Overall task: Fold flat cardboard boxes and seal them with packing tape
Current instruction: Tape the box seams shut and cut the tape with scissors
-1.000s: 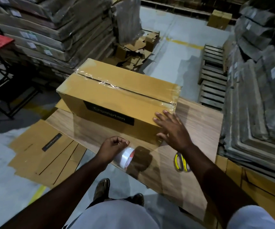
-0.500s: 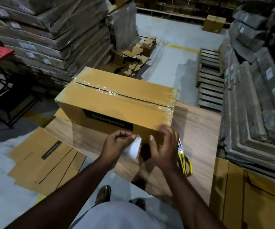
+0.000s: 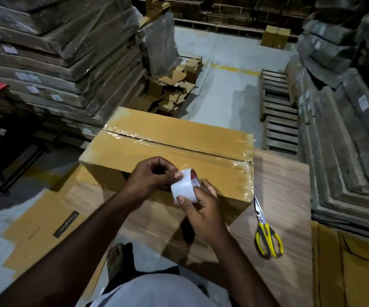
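Note:
A folded brown cardboard box [image 3: 179, 138] stands on a wooden board [image 3: 283, 191], its top seam and right end covered with clear tape. In front of the box both hands hold a white roll of packing tape [image 3: 184, 187]. My right hand [image 3: 203, 209] grips the roll from below, thumb on its outer face. My left hand [image 3: 152, 176] pinches at the roll's upper left edge with thumb and fingers. Whether a tape end is lifted I cannot tell.
Yellow-handled scissors [image 3: 265, 233] lie on the board right of the box. Flat cardboard sheets [image 3: 37, 227] lie on the floor at left. Wrapped stacks of flat cardboard [image 3: 64, 58] rise at left and right. A wooden pallet [image 3: 278, 116] sits behind.
My right hand left the box's front face and came to the tape roll. Both hands now hold the roll, raised in front of the box.

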`<state>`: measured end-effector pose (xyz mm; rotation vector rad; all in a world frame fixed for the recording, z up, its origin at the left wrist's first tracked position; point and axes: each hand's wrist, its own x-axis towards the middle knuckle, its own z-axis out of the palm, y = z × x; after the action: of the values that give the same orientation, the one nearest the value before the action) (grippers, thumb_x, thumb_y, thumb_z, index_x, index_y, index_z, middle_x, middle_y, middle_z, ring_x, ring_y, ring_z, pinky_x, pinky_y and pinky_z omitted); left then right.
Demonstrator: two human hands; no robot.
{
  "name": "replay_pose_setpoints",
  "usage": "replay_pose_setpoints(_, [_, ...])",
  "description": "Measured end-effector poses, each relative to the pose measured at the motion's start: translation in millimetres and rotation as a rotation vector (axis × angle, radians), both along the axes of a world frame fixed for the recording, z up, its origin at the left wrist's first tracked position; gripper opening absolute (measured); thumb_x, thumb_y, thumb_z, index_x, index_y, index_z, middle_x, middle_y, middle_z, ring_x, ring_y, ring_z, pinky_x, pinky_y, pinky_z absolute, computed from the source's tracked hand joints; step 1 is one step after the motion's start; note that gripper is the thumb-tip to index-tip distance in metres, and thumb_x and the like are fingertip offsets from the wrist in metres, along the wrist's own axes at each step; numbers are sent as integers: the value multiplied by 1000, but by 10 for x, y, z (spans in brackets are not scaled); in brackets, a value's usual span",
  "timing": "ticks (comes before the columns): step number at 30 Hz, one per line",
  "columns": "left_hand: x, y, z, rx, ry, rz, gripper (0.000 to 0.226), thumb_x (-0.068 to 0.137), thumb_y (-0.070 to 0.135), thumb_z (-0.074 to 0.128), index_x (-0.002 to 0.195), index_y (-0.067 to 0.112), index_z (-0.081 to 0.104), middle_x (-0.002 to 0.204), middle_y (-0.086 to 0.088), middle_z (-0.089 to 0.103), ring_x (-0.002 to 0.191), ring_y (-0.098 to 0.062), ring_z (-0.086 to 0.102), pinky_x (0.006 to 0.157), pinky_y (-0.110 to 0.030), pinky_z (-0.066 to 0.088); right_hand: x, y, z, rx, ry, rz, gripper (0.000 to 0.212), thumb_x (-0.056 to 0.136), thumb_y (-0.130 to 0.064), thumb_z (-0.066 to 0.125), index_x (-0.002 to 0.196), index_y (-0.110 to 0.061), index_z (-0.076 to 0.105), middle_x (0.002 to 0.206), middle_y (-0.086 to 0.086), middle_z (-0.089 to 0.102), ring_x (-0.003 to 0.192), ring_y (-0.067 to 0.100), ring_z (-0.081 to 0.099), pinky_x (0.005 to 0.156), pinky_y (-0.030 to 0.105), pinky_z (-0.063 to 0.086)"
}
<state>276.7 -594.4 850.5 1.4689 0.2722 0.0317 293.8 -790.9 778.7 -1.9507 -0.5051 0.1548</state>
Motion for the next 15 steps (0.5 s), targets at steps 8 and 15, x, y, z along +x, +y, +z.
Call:
replay_pose_setpoints(8, [404,1660,52,35,-52,-102,33,69,11,88,91,5,64,82,-18,70,81,-24,66,75,-34,57,191,1604,187,-26,-277,-81,31,96,-41,70,77,-21,56,87,0,71,110,10,55,126,26,20])
replay_pose_setpoints(15, [667,2932,221,59,45,-406,49,75,14,85,121,7,70,91,-10,72,90,-21,68,87,-33,56,244,2700,286,-73,-307,-60,29,99,-43,68,81,-22,59,84,-6,64,101,16,64,129,41,23])
